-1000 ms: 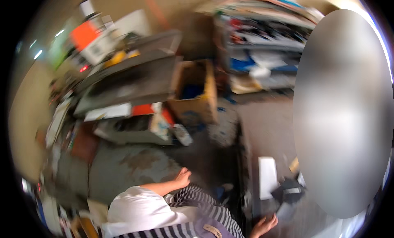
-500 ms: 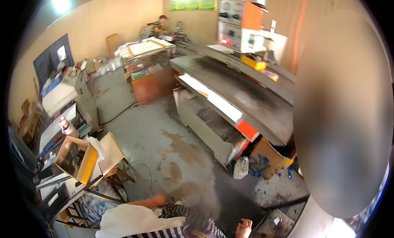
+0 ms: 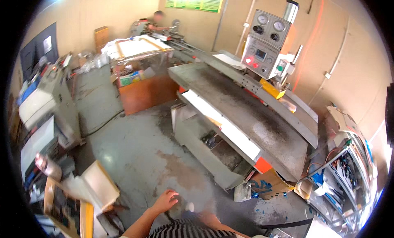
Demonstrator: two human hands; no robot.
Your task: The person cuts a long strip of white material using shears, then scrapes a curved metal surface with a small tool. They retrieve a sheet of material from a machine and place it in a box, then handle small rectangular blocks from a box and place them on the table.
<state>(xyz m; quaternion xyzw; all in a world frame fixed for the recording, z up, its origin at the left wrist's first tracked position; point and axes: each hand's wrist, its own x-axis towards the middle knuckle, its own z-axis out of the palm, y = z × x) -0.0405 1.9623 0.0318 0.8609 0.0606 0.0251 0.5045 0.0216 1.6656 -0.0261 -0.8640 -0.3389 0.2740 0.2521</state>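
Observation:
At the bottom of the head view my left hand hangs over the grey floor with nothing in it, its fingers loosely apart. Close to my striped shirt is my right hand, low and smeared by motion, so its fingers do not show clearly. Neither hand touches anything that I can see. The long metal worktable of a machine stands ahead and to the right of them. Its grey control box carries dials, knobs and a lit red button.
To the left are an open cardboard box and a pinkish bottle. A white jug stands below the machine. At the right is a loaded metal rack. Further back, a person works beside a white-topped table.
My view has shifted and turned to the right, bringing the machine closer and the rack into sight. My left hand has come up from beside a white cloth; my right hand has moved inward.

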